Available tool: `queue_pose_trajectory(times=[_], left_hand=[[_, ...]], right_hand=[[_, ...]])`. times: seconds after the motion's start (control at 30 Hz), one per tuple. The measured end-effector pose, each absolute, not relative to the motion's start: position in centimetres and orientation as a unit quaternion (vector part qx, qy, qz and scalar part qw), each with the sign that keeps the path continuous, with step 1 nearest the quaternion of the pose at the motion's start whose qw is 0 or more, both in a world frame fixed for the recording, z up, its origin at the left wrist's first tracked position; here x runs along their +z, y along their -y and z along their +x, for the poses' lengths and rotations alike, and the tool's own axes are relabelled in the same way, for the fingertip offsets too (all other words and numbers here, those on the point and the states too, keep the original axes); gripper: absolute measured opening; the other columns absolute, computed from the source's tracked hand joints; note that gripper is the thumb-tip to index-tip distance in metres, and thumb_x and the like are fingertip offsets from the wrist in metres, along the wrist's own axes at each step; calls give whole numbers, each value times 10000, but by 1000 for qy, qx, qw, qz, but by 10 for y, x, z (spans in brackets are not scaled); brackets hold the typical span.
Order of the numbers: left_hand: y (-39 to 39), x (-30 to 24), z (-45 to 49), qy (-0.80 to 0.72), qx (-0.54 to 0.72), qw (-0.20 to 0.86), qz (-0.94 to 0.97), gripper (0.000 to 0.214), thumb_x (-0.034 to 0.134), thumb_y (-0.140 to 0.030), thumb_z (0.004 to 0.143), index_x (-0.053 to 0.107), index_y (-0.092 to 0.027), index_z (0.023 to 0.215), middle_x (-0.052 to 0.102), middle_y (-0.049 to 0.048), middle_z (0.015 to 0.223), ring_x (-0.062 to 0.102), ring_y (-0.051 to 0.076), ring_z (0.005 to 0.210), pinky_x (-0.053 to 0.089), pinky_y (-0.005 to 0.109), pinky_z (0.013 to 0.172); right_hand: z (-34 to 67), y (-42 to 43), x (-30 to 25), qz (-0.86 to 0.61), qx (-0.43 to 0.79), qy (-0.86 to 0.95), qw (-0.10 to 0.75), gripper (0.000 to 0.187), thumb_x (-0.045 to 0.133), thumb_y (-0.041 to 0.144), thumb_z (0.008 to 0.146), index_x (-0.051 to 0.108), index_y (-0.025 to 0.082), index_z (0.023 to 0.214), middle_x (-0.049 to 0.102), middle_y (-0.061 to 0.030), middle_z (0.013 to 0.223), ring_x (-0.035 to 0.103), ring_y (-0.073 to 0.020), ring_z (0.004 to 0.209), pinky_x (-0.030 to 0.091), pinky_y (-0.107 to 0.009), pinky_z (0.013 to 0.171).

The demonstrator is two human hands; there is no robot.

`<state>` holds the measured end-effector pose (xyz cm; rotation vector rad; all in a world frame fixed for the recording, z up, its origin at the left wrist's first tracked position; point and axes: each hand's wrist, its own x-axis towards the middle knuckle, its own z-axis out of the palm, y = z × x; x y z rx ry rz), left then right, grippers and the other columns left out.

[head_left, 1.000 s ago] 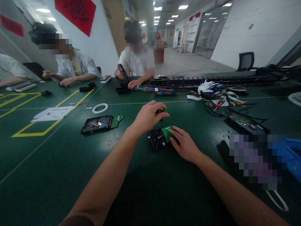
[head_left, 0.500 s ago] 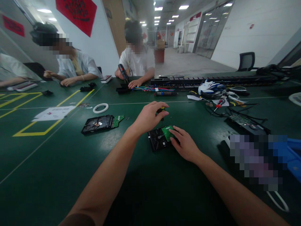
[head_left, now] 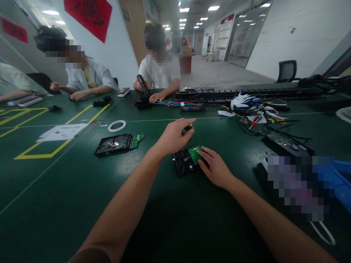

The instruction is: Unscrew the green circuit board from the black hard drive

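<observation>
A black hard drive (head_left: 184,163) with a green circuit board (head_left: 195,153) on top lies on the green table in front of me. My left hand (head_left: 172,137) is closed round the yellow and black handle of a small screwdriver (head_left: 189,128), held upright over the drive's far edge. My right hand (head_left: 215,167) rests on the drive's right side, fingers pressed on the green board.
A second hard drive (head_left: 115,143) lies to the left, near a roll of white tape (head_left: 117,126) and a paper sheet (head_left: 60,132). Cables, tools and gloves (head_left: 245,100) crowd the right. Two people sit across the table; one holds a power screwdriver (head_left: 143,84).
My left hand's fingers have shifted on the screwdriver handle, which now shows more yellow at the top. The right hand and the drive have stayed put.
</observation>
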<state>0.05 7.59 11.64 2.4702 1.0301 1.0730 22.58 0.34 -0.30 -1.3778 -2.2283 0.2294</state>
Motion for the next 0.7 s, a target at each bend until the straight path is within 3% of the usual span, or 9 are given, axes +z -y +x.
queue_pose_trajectory(times=[0.23,0.33,0.47,0.7], left_hand=[[-76,119,-1,-353,371,132,849,261,712,-268,982,752,-229,1237,737,58,1095,681,169,906,561,323,855],[-75,120,0,-356,368,132,849,305,717,-292,984,741,-228,1281,741,64,1100,680,172,915,558,331,871],[-74,119,0,-359,371,136,846,356,655,-241,1002,703,-199,1352,731,85,1160,679,166,918,557,328,872],[-76,118,-1,-362,370,125,846,307,635,-200,998,722,-188,1293,727,74,1116,669,166,909,546,323,864]], right_hand=[[226,-4,-6,-505,80,820,256,457,510,371,1061,622,163,1452,543,-192,1570,518,-348,1454,427,-594,1202],[226,-5,-6,-505,81,820,258,457,508,379,1064,620,172,1455,543,-186,1571,514,-349,1458,420,-605,1205],[226,-4,-5,-505,86,819,257,455,512,381,1062,620,184,1458,540,-179,1577,514,-354,1457,422,-615,1202],[227,-4,-5,-511,87,818,249,467,504,390,1067,611,187,1473,534,-173,1584,504,-356,1465,421,-608,1205]])
